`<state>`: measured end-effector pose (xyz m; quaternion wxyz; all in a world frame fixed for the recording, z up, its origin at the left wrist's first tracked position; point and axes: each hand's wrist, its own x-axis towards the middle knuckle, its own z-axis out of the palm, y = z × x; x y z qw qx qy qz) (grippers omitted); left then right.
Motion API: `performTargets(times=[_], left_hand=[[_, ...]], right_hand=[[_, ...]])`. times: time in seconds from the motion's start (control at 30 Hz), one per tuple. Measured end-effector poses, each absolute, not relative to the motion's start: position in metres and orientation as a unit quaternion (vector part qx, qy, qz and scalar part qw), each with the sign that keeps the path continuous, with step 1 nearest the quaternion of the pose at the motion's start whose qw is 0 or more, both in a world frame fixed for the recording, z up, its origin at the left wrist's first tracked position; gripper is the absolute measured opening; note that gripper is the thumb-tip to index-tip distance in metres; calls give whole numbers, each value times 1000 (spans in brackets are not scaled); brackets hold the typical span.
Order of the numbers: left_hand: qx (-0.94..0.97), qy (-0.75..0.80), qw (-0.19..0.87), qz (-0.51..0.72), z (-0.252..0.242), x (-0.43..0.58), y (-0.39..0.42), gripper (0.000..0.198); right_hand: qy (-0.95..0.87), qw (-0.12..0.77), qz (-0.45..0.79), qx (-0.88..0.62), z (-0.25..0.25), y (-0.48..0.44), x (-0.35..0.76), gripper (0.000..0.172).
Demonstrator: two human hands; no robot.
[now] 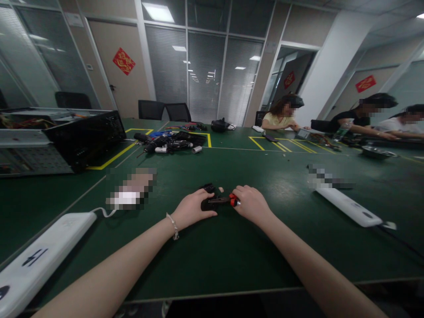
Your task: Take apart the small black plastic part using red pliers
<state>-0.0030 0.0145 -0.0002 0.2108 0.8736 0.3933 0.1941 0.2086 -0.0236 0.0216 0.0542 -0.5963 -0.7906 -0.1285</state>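
In the middle of the green table my right hand [251,203] is closed round the red handles of a pair of pliers [221,200]. The dark jaws point left and reach the black part [207,204] by my left hand [194,207]. My left thumb and fingers are round this part, which looks like a small plastic piece; its exact kind is not clear. Whether the jaws grip it or only touch it cannot be made out. Just behind the jaws lies a small pinkish scrap [221,190].
Power strips lie at left [49,256] and right [347,205]. An open computer case [82,141] stands at far left. Tools and cables, with a power drill [155,145], are heaped behind my hands. Several people [280,117] sit at the far right near a metal bowl [377,152].
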Motion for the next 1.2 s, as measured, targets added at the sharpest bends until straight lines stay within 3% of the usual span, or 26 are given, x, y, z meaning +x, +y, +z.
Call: performTargets(times=[1.2], left_hand=[[874,391,207,198,-2,-3,15,60]], right_hand=[[-790,45,-135,-597,20,-22,210,16]])
